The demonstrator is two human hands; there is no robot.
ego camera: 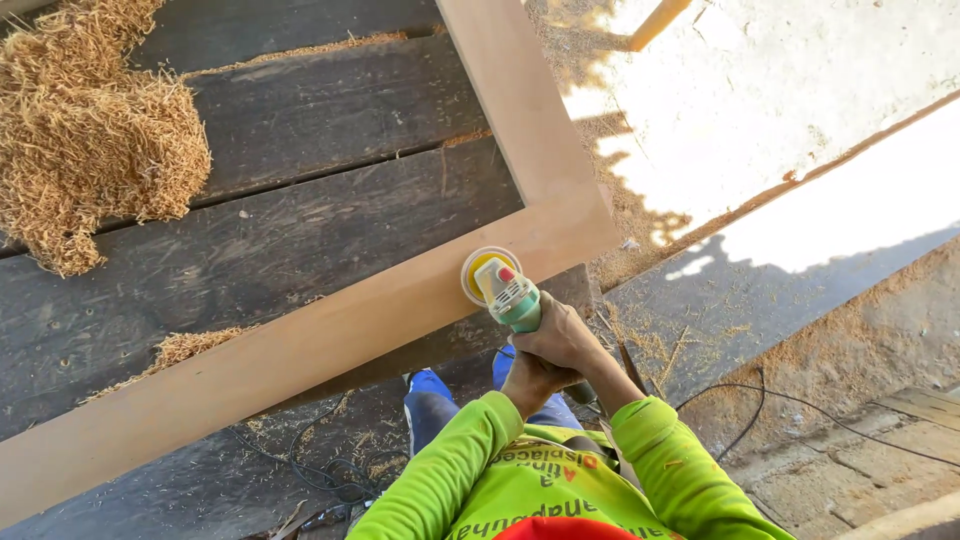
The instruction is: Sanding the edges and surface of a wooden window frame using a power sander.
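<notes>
**Sanding a frame corner**

Lying across the whole left and centre of the frame: a dark plank desk (300, 230), weathered and dusted with shavings. Resting on it, running from lower left up to the centre and turning toward the top: a pale wooden frame (300, 345), corner just right of centre. Sitting at upper left: a heap of wood shavings (90, 130). Pressing onto the frame's corner, centre of the picture: a green handheld sander (500, 285) with a yellow disc. Gripping the sander's body just below it: right hand (562, 335), fingers clenched around it. Wrapping the rear end underneath: left hand (532, 382), also closed tight. Trailing at lower centre: a black cable (330, 478).
</notes>
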